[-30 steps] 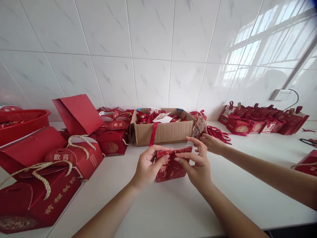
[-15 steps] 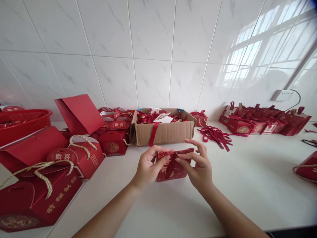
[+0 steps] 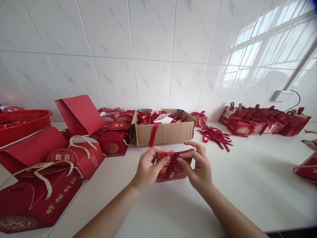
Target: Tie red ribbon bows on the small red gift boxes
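Note:
Both my hands grip a small red gift box that stands on the white counter in front of me. My left hand pinches its top left corner with thumb and fingers. My right hand holds the top right edge, its fingers pressing the upper flaps together. A dark red ribbon runs across the box front between my fingers. Just behind the box stands an open cardboard carton filled with red ribbons and tags.
Large red gift boxes with rope handles crowd the left side, beside a red basin. Loose red ribbons lie right of the carton. A row of small red boxes lines the back right. Another person's fingers show at the right edge.
Another person's arm, reaching to the carton's right side a second ago, has withdrawn to the right edge. My hands have stayed on the small box, fingers shifting slightly on its top.

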Motion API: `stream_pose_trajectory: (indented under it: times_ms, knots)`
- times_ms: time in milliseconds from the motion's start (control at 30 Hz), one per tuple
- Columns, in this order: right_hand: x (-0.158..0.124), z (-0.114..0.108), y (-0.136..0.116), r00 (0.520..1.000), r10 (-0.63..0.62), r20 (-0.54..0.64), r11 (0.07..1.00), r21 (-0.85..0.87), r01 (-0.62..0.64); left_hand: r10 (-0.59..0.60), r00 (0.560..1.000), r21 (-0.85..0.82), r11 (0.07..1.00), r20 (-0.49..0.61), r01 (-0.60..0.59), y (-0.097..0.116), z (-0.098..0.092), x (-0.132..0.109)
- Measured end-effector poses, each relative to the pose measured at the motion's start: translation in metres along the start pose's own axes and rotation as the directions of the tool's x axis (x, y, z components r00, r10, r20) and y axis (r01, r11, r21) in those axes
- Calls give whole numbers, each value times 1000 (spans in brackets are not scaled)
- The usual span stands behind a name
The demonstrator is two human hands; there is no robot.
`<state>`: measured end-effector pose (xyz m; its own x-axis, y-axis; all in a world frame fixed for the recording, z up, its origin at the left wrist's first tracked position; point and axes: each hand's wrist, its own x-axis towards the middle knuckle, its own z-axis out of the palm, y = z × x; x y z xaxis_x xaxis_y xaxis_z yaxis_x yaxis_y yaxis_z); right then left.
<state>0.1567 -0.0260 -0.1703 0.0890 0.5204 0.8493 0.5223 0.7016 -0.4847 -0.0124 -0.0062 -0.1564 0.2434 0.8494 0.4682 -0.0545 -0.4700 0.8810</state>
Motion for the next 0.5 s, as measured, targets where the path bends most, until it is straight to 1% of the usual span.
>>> stream_pose_trajectory:
  times_ms: [167, 333, 500]
  knots:
    - [-1, 0, -2, 1000, -18, 6, 1000, -9, 18, 7, 1000, 6, 1000, 7, -7, 1, 0, -1]
    - [-1, 1, -3, 998, -67, -13, 998, -12, 67, 21, 1000, 0, 1000, 13, -21, 2, 1, -2]
    - [-1, 2, -4, 990, -127, -54, 992, -28, 126, 84, 996, 2, 996, 37, -84, 2, 3, -4]
